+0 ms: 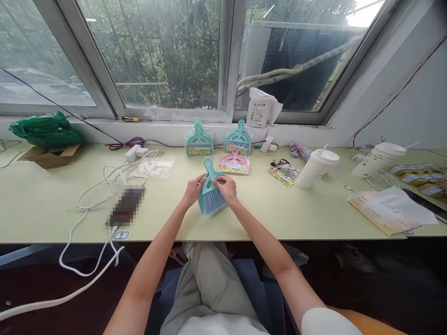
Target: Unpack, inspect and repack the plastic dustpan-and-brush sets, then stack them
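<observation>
Just above the table, a teal hand brush with blue-grey bristles lies against a teal dustpan, bristles toward me and handles away. My left hand is closed on the left edge of this set. My right hand grips it from the right, thumb on the brush near its handle. Behind them is a wrapped pink brush-and-dustpan set. Farther back, packaged teal sets lean at the wall, one stack on the left and another on the right.
At left lie a blurred dark device, white cables, a clear plastic bag and a cardboard box under a green bag. To the right are two white cups, label cards, and a paper packet.
</observation>
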Demonstrator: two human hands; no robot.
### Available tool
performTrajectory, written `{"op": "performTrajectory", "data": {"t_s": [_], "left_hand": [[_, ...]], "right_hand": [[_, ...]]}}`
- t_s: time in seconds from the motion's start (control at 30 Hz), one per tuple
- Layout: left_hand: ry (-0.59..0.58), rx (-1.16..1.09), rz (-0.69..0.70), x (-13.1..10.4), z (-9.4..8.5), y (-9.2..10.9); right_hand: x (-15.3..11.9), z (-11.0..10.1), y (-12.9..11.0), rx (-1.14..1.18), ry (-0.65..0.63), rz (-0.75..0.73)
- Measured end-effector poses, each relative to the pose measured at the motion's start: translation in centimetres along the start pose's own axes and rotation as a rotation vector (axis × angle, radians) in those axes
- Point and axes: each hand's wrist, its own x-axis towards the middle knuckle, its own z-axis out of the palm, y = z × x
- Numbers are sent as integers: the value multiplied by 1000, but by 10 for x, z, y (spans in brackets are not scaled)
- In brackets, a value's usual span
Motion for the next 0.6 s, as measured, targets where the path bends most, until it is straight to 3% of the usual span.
{"op": "performTrajectory", "data": {"t_s": [0.2,0.37,0.47,0.6], "left_hand": [[-40,245,136,1,-13,10],[21,409,184,0,-12,15],[112,508,125,5,-19,15],[311,630,-44,21,-53,-1]], "right_hand": [[-3,-6,-15,53,5,55],[-7,-8,-25,-15,44,21],[-17,-13,-38,-89,100,-32],[-24,-36,-44,-238,54,-124]]}}
